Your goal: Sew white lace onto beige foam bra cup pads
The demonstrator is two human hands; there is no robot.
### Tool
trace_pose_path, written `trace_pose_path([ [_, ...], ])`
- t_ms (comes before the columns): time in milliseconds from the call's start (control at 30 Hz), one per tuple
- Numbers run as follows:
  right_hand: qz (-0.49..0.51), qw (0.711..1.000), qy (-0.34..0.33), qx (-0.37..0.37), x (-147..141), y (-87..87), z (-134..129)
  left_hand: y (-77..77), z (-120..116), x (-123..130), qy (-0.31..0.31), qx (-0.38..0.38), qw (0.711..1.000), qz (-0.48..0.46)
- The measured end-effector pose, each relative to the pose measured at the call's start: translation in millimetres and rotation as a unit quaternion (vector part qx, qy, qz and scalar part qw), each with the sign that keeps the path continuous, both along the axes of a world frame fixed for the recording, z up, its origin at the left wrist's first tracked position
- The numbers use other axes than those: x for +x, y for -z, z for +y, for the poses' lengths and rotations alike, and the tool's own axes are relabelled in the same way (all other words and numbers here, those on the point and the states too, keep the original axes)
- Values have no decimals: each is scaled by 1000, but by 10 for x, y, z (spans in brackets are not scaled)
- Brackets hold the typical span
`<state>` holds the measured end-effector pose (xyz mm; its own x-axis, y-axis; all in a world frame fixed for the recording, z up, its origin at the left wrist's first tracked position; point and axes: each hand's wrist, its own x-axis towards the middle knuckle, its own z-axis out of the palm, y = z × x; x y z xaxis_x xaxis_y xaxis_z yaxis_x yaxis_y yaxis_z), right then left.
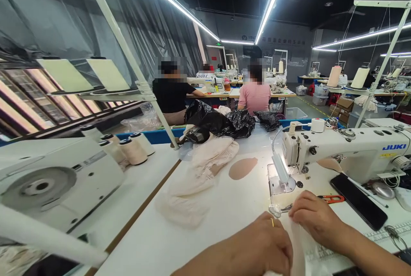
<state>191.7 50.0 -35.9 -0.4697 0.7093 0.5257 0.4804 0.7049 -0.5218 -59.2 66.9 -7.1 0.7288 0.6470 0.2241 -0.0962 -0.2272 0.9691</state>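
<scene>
A pale, thin piece of fabric [298, 241] hangs between my two hands at the front edge of the sewing table. My left hand [265, 246], with a ring on one finger, is closed on its left side, fingertips tucked under. On its upper right edge, my right hand [316, 220] pinches the cloth. Both hands are just in front of the needle area of a white sewing machine [348, 149], whose lamp lights the metal plate [282, 185]. Red-handled thread snips [332, 199] lie just beyond my right hand.
A black phone [358, 201] lies right of the snips. Left of the machine are a beige oval piece [243, 169] and crumpled cream fabric [199, 173], with black plastic bags [221, 123] behind. Thread cones [133, 149] and another machine [58, 182] stand left. Two people sit ahead.
</scene>
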Motion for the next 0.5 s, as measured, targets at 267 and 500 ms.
trace_pose_path([
  [267,-185,974,34,127,130,181,628,-125,745,244,141,371,885,245],
  [500,-181,983,22,36,173,109,455,-44,629,228,75,371,896,231],
])
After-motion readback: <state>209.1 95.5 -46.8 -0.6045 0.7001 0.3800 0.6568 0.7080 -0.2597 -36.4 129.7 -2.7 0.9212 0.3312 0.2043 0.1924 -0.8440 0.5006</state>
